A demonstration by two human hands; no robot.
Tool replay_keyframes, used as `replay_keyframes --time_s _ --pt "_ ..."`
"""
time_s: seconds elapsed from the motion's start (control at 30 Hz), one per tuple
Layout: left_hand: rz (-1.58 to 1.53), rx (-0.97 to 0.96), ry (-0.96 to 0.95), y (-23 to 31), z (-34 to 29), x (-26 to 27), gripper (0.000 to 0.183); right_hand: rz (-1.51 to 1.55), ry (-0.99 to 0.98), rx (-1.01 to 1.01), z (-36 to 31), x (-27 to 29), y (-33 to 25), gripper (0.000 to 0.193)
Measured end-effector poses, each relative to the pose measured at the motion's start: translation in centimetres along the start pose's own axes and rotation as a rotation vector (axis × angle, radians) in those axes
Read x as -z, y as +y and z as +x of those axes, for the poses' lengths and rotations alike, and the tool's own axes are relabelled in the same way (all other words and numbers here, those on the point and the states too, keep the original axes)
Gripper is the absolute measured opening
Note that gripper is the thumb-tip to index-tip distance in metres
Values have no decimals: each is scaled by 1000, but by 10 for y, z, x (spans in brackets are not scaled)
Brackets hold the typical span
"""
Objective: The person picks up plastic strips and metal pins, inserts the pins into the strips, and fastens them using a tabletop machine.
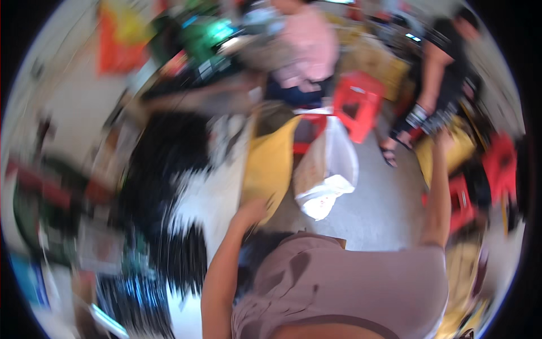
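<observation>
My left hand (pixel 254 211) is at the lower end of a yellow sack or sheet (pixel 270 161) that hangs along the table's edge; blur hides whether its fingers grip it. My right arm stretches far out to the right. There my right hand (pixel 444 139) is beside a yellow sack (pixel 460 144), just below a dark grey bundle (pixel 439 118); its fingers are smeared, so a hold cannot be made out. Between my arms a white sack (pixel 333 169) stands with its top gaping. Left of my left hand, heaps of thin black strips (pixel 164 169) cover much of the white table (pixel 217 195).
A person in pink (pixel 307 45) sits at the far side, near a red stool (pixel 358 104). Another person in black (pixel 443 62) is at the far right. More red stools (pixel 463 200) stand at right. Grey floor (pixel 384 209) shows between. An orange-red bag (pixel 118 42) is far left.
</observation>
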State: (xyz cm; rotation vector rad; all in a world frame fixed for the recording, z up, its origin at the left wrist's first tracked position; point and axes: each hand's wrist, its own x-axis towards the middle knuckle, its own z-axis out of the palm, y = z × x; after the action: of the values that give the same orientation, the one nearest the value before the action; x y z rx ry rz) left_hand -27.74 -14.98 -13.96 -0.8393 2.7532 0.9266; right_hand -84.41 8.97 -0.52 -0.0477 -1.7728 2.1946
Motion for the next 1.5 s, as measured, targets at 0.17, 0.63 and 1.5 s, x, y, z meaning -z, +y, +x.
replay_keyframes --time_s 0.17,0.63,1.5 --pt "79 81 122 30 -14 15 20 -142 -973 132 -250 -73 -47 17" --pt "223 59 11 12 -13 -3 35 -59 -2153 724 -573 -100 -30 16" --pt "332 -147 237 4 -13 11 32 65 -2208 390 -547 -99 -9 17"
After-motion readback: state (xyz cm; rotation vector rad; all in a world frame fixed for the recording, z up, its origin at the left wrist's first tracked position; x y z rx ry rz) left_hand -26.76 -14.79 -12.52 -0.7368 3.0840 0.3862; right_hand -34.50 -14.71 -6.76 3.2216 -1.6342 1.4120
